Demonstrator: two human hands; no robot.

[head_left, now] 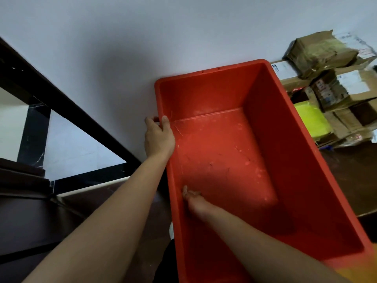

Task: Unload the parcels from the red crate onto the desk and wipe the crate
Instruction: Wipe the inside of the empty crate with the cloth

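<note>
Head camera looks down into the red crate (pixel 285 152), which fills the middle and right of the scene with its long side running away from the person. Nearest, the right hand (pixel 196 203) reaches down inside the crate at its left inner wall, low against the floor. Its fingertips (pixel 186 192) are bunched at the corner where wall meets floor, and the blur does not show whether they hold anything. Farther along, the left hand (pixel 159 137) grips the crate's left rim, thumb hooked over the inside and fingers wrapped round the outside. The two hands are well apart, one on the rim, one inside.

No parcel lies in the crate; its floor is scuffed and dotted with pale marks and scratches. To its right lies the dark brown desk (pixel 350 180). At the far right the parcels (pixel 324 52) sit stacked on it just beside the crate's far right corner: brown cardboard boxes with white labels, a crumpled brown package on top, and a bright yellow-green bag (pixel 312 121) lower down. Behind everything is a white wall (pixel 142 37), and a black frame (pixel 61 99) slants across the left.
</note>
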